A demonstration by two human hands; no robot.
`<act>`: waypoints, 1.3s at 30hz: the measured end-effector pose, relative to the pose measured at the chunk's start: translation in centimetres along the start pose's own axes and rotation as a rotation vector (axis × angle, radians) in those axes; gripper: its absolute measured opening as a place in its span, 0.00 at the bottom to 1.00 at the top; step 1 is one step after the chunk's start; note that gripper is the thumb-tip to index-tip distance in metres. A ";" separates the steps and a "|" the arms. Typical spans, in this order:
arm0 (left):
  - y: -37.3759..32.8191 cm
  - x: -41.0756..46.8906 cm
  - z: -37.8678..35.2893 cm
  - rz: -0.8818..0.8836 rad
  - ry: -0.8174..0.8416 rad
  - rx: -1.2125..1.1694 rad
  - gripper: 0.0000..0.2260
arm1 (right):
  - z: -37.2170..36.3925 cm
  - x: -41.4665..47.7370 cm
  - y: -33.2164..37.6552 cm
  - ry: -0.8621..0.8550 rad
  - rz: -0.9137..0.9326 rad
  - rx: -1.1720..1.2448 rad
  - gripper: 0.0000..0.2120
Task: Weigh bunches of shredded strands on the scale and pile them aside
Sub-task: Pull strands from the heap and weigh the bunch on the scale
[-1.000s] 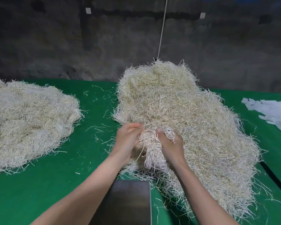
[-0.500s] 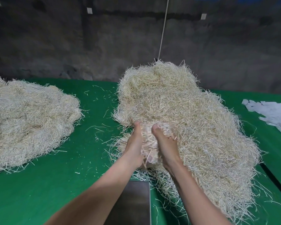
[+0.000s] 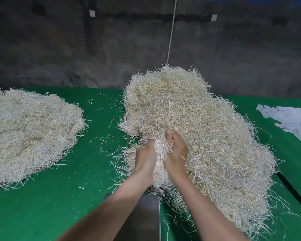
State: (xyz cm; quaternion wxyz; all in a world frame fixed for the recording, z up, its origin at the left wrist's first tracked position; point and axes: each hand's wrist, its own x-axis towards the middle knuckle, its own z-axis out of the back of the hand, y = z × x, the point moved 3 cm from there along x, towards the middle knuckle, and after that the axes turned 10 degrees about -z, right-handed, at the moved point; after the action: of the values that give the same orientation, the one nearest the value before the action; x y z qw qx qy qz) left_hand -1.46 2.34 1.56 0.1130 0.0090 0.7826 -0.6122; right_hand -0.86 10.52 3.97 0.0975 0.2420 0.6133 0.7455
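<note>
A big heap of pale shredded strands lies on the green table, centre to right. At its near left edge my left hand and my right hand press together around a bunch of strands, gripping it between the palms. The bunch's loose ends hang below my wrists, just above the far edge of the scale's steel plate. The plate is dark, flat and bare, partly hidden by my left forearm.
A second, flatter pile of strands lies at the left of the table. White paper scraps lie at the far right. Loose strands litter the green cloth between the piles. A dark wall stands behind.
My hands have closed together, squeezing the gathered strands into a tight bunch and lifting it slightly off the heap's edge toward the scale.
</note>
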 end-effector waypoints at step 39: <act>2.0 -0.2 1.3 0.069 -0.029 0.073 0.28 | -1.0 -2.2 -4.0 -0.014 -0.136 -0.163 0.11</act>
State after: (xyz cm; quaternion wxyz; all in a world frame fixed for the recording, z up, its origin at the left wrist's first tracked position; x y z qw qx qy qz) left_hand -0.74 1.66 -0.59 0.1450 0.0313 0.7573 -0.6360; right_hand -0.02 9.58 -0.51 0.1714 0.1964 0.5650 0.7829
